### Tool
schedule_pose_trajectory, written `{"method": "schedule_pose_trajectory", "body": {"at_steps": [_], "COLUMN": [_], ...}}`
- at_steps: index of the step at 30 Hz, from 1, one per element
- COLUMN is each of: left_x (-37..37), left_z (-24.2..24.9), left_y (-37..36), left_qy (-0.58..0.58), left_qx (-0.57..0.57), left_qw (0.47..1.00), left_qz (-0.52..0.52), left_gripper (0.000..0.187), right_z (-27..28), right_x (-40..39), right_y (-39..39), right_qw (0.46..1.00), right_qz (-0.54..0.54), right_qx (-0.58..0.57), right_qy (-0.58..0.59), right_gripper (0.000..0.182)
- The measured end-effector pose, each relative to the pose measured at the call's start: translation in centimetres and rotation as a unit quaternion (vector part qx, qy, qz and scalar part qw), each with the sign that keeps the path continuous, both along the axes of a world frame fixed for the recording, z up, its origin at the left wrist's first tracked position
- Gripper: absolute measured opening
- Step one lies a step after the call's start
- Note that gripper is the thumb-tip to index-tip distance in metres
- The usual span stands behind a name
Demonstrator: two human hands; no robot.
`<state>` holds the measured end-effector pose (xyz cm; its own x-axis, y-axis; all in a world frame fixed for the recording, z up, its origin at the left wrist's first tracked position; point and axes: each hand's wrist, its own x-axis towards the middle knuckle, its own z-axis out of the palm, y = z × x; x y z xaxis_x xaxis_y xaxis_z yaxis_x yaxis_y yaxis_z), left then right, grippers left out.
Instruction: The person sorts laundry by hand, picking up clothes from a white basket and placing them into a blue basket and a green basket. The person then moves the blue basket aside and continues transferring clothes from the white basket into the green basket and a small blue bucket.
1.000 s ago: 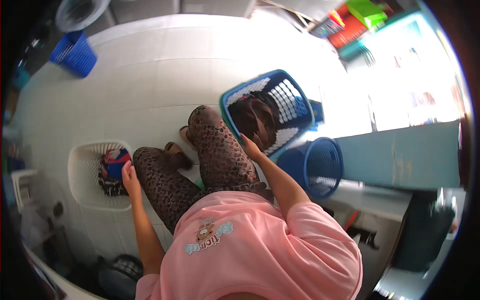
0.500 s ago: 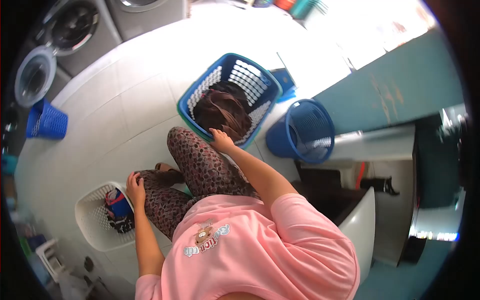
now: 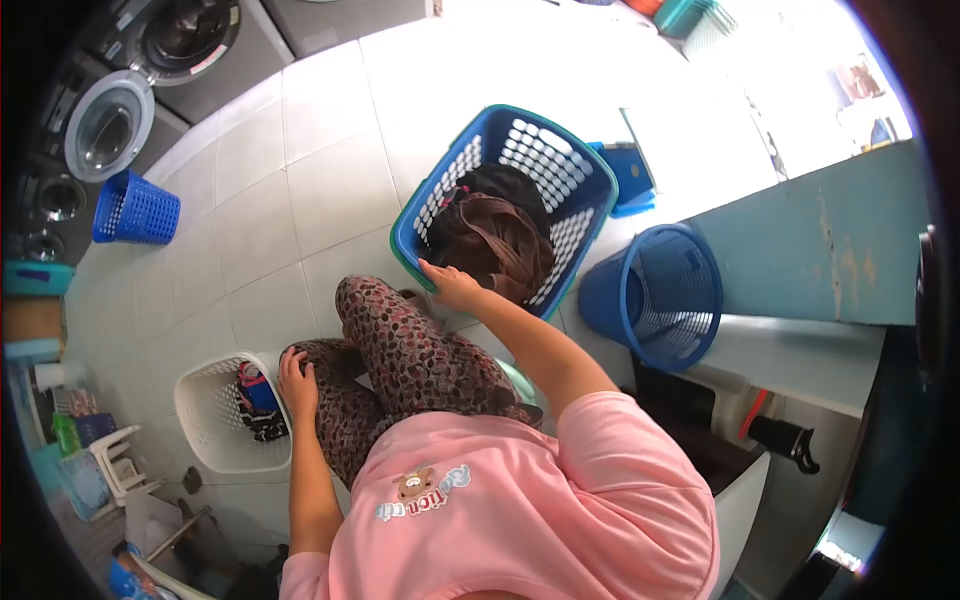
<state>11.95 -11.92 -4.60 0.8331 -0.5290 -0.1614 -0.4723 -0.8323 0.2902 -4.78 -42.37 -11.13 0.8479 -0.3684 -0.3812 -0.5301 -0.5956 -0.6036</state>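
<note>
My right hand (image 3: 456,287) is at the near rim of a large blue laundry basket (image 3: 580,140), its fingers closed over the edge. Dark brown and black clothes (image 3: 490,240) lie in a heap inside, with a bit of pink at one side. My left hand (image 3: 298,384) rests on my knee in patterned trousers, fingers stretched out and holding nothing. Just beside it stands a white perforated basket (image 3: 205,420), with a few blue, red and black clothes (image 3: 260,400) in it.
To the right is a round blue basket (image 3: 650,290) by a teal panel (image 3: 820,240). A small blue bin (image 3: 138,208) stands near a front-loading washing machine with its door (image 3: 110,125) open. Behind the large basket is a blue dustpan-like object (image 3: 628,175). A white plastic stool (image 3: 120,465) is at left.
The view has turned, so baskets and machines sit farther right in the picture. My right hand stays at the blue basket's rim and my left hand on my knee.
</note>
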Motion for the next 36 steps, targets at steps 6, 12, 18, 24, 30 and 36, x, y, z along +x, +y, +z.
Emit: {"method": "schedule_pose_trajectory", "body": {"at_steps": [6,12,18,24,30,36], "left_x": [0.9,1.1,0.9,0.6,0.7,0.3], "left_z": [-0.1,-0.3,0.1,0.0,0.8,0.8], "left_y": [-2.0,-1.8,-2.0,-1.6,-1.5,-1.3], "left_qy": [-0.025,-0.031,-0.031,-0.041,-0.023,-0.026], "left_qx": [0.027,0.033,0.033,0.033,0.024,0.035], "left_qw": [0.999,0.999,0.999,0.998,0.999,0.999], "left_qz": [-0.022,-0.023,-0.029,-0.027,-0.018,-0.005], "left_gripper": [0.021,0.022,0.022,0.022,0.021,0.021], "right_z": [0.5,3.1,4.5,6.0,0.4,-1.5], "right_x": [-8.7,-13.6,-13.3,-18.5,-29.5,-32.3], "right_y": [-0.9,-0.8,1.1,-3.3,-5.1,-4.7], "right_qw": [0.983,0.975,0.975,0.851,0.785,0.817], "right_qz": [0.169,0.214,0.187,-0.417,-0.555,-0.481], "right_qx": [-0.059,-0.054,-0.086,-0.186,-0.18,-0.028], "right_qy": [-0.027,0.001,-0.083,-0.259,0.21,0.317], "right_gripper": [0.071,0.059,0.051,0.036,0.059,0.061]}}
